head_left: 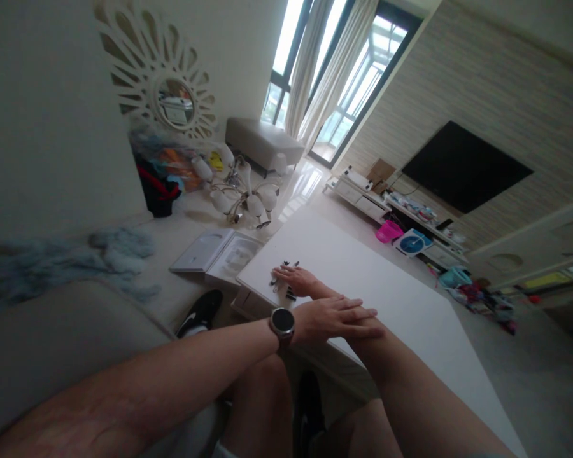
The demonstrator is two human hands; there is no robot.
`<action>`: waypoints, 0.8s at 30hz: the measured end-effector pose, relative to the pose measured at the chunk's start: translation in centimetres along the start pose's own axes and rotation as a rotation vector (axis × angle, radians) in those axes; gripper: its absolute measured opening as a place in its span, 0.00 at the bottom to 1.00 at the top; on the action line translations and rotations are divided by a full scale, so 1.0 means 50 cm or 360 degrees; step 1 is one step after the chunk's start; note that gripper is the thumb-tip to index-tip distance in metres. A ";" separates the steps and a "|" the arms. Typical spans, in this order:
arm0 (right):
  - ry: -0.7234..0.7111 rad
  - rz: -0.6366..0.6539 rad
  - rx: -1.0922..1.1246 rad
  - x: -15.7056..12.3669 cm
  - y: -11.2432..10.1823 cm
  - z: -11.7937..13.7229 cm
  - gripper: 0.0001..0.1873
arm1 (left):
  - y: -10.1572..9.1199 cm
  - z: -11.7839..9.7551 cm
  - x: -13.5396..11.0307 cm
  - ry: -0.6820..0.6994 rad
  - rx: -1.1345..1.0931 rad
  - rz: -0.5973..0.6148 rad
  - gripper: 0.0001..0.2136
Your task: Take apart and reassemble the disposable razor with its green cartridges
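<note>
My left hand (337, 316), with a round watch (282, 321) on its wrist, lies flat with fingers stretched out across my right forearm. My right hand (293, 278) reaches over the far left corner of the white table (391, 299), fingers spread flat on several small dark pieces (286, 280) lying there. What those pieces are I cannot make out, and some are hidden under the hand.
A chandelier (241, 191) lies on the floor beyond the table, beside an open white box (219, 251). A black shoe (201, 312) sits near the sofa (62, 343). A TV (465, 166) hangs at the right above a low cabinet (396, 213).
</note>
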State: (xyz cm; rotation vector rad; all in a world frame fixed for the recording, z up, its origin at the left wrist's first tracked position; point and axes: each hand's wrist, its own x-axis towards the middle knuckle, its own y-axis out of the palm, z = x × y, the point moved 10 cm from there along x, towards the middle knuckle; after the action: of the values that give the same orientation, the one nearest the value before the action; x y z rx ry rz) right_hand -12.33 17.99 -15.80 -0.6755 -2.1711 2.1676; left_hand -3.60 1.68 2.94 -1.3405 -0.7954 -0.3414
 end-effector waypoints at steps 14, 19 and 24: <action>0.0079 -0.0053 0.0032 -0.003 -0.014 0.001 0.43 | 0.003 -0.003 0.000 0.0003 0.0081 0.0026 0.22; 0.0355 -0.0181 0.0156 -0.012 -0.044 -0.023 0.47 | 0.001 -0.011 0.003 0.0043 0.0053 0.0092 0.23; 0.0499 -0.0602 0.0550 -0.054 -0.107 -0.015 0.47 | 0.012 -0.018 0.002 0.0078 -0.0094 0.0094 0.20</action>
State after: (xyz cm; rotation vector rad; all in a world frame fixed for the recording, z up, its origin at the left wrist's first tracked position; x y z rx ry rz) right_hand -11.24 18.15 -9.85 -0.4930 -1.5688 2.0016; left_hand -2.88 1.00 2.56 -1.4029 -0.7081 -0.3523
